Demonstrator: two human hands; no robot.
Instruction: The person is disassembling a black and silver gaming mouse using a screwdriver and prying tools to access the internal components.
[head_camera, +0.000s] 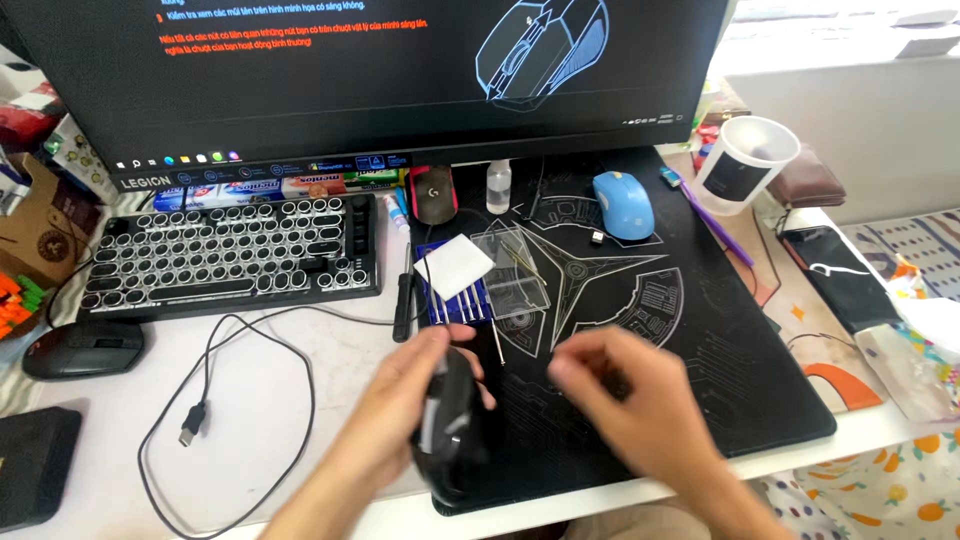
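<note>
Overhead, head view: left hand (415, 395) grips a black mouse (452, 425), tilted above the near edge of the dark desk mat (720, 350). Right hand (625, 395), blurred, hovers just beside it; whether it holds anything cannot be told. The mouse looks closed, its shell not yet off. A blue screwdriver set (455, 300) and clear lid (512, 272) lie ahead. Behind: keyboard (230, 255), monitor (350, 80), blue mouse (622, 203), white cup (745, 165).

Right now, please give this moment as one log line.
left hand: holds black mouse | right hand: blurred, empty, above desk mat | screwdriver set: open behind
</note>
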